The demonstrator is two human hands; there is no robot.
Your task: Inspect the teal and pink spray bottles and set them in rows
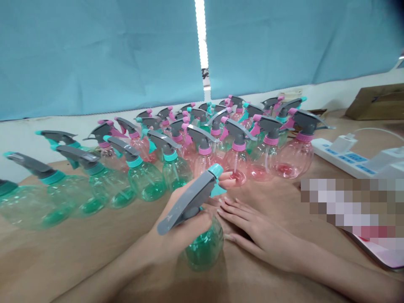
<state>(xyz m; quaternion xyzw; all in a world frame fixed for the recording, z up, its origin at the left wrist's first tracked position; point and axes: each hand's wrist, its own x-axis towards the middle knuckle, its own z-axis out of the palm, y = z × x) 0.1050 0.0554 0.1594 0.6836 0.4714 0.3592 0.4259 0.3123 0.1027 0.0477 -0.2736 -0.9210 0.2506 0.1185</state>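
My left hand (176, 237) is closed around the neck of a green spray bottle (204, 252), just under its grey and turquoise trigger head. The bottle stands close in front of me, and its nozzle points away to the upper right. Part of the neck is hidden behind my fingers. On the right, my right hand (260, 229) stretches out palm down on the table, fingers extended toward the bottle. Nothing shows in it; whether its fingertips touch the bottle I cannot tell.
Several green spray bottles (148, 185) and pink spray bottles (238, 168) stand in rows beyond my hands. A white power strip (344, 159) with plugs lies at the right, near a phone (389, 256) partly covered by blurred blocks. A cardboard box (378, 101) stands at the back right.
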